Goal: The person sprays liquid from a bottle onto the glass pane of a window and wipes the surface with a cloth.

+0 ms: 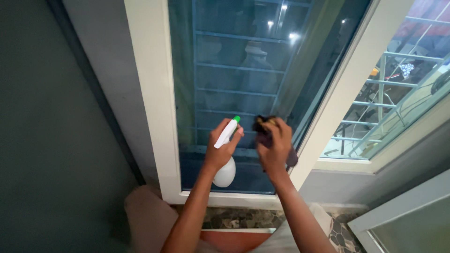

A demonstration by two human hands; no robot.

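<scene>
No pkgs, labels, signs or screens anywhere in view.

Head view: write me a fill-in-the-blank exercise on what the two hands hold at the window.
1. The left hand holds a white spray bottle with a ____ nozzle tip.
2. The right hand presses a dark ____ against the glass pane.
3. The window frame around the pane is ____ in colour.

Missing words: green; cloth; white
</scene>
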